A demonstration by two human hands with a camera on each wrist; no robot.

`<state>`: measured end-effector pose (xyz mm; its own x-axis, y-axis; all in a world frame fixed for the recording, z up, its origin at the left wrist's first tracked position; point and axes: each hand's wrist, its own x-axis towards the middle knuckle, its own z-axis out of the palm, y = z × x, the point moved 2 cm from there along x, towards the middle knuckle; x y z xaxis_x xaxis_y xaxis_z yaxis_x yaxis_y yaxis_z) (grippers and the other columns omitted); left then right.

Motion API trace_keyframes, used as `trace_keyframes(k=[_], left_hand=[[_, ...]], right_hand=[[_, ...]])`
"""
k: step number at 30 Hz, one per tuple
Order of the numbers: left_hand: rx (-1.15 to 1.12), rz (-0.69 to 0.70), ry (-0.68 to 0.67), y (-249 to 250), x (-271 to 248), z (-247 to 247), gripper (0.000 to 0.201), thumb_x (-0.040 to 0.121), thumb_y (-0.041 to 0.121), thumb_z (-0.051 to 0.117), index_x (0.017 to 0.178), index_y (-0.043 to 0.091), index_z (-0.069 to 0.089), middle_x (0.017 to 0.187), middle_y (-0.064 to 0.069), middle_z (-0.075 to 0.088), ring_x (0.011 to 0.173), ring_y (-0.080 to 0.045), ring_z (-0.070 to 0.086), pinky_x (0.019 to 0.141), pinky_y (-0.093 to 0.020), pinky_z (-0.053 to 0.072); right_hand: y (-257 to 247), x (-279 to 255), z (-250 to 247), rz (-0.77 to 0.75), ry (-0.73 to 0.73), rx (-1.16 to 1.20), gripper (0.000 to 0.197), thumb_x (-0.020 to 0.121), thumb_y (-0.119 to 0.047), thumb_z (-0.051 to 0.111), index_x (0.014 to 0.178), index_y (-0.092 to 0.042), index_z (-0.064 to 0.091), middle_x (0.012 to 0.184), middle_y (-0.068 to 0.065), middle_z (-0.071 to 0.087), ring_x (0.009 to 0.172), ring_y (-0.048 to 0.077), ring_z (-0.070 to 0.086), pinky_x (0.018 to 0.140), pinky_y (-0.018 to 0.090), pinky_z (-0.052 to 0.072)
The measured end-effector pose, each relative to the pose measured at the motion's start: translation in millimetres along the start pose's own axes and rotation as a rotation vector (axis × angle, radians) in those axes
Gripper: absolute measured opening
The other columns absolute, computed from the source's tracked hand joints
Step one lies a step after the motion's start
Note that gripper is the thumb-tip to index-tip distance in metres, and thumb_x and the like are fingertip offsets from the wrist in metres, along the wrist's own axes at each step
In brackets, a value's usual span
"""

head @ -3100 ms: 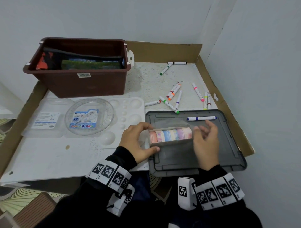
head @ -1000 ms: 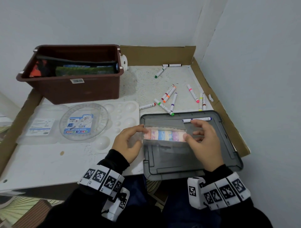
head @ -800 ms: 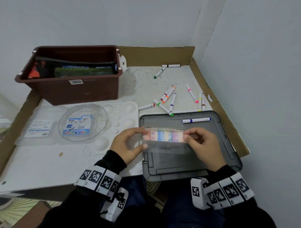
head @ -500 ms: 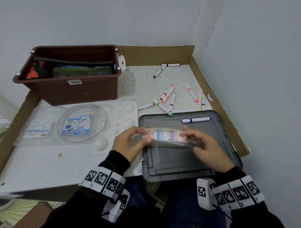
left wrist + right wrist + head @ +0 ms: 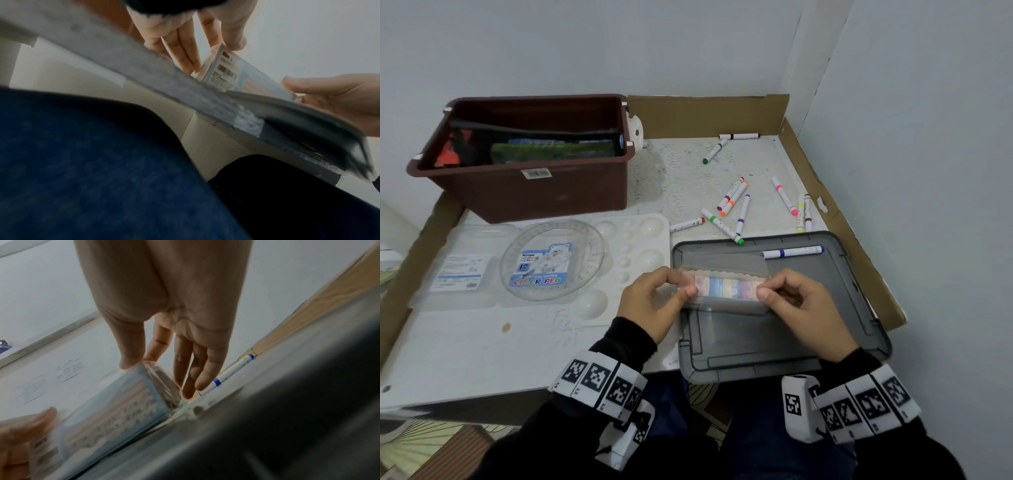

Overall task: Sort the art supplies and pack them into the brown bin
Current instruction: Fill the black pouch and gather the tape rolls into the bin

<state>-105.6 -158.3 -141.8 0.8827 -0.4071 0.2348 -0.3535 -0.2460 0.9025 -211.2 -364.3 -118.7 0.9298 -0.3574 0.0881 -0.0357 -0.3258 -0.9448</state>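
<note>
Cardboard-edged white table (image 5: 465,346) in a wall corner, left hand (image 5: 650,301) and right hand (image 5: 796,303) pinching tape pack (image 5: 726,287).

Pale grey walls (image 5: 688,44), corner table (image 5: 465,349)

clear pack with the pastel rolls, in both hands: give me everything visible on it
The clear pack is a long, flat sleeve of thin transparent plastic holding a row of pastel rolls in pink, blue, yellow and purple. A loose clear flap stands up along its far edge. Its underside carries a pale blue printed card with a barcode label. It is held level, lengthwise left to right, just above the grey lid. The left hand pinches its left end, the right hand pinches its right end.
</note>
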Motion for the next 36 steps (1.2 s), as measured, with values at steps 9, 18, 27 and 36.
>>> trace_keyframes(k=[9,18,27,36], left_hand=[[-0.048,-0.042,-0.004,3.5,-0.5,-0.6,0.005,0.073,0.041,0.065,0.073,0.037,0.061,0.088,0.023,0.066,0.099,-0.004,0.060,0.090,-0.032,0.047],[0.034,0.011,-0.077,3.5,-1.3,-3.3,0.028,0.065,0.021,0.080,0.083,0.029,0.060,0.098,0.024,0.063,0.103,-0.010,0.059,0.093,-0.038,0.046],[0.076,0.057,-0.092,2.9,-0.5,-0.7,0.035,0.071,0.015,0.078,0.086,0.038,0.056,0.098,0.023,0.062,0.102,-0.010,0.058,0.090,-0.026,0.045],[0.105,0.002,-0.156,0.1,3.3,1.2,0.076,0.071,0.018,0.077,0.132,0.035,0.034,0.102,0.017,0.060,0.099,0.000,0.054,0.088,-0.014,0.038]], right_hand=[[-2.3,4.7,4.0,0.173,0.143,0.301,0.043,0.086,-0.007,0.059,0.125,-0.012,0.045,0.100,0.003,0.070,0.094,0.010,0.064,0.090,0.024,0.048],[-3.0,8.5,2.9,0.226,0.168,0.371,0.029,0.088,-0.003,0.056,0.115,-0.012,0.058,0.094,0.003,0.070,0.089,0.006,0.065,0.089,0.026,0.049],[1.2,7.6,0.0,0.132,0.102,0.316,0.038,0.079,0.019,0.055,0.104,-0.010,0.062,0.089,0.000,0.068,0.080,0.000,0.062,0.076,0.013,0.050],[3.5,8.6,2.7,0.088,-0.014,0.400,0.026,0.083,0.020,0.046,0.081,-0.005,0.055,0.082,-0.002,0.074,0.086,0.007,0.067,0.073,0.018,0.053]])
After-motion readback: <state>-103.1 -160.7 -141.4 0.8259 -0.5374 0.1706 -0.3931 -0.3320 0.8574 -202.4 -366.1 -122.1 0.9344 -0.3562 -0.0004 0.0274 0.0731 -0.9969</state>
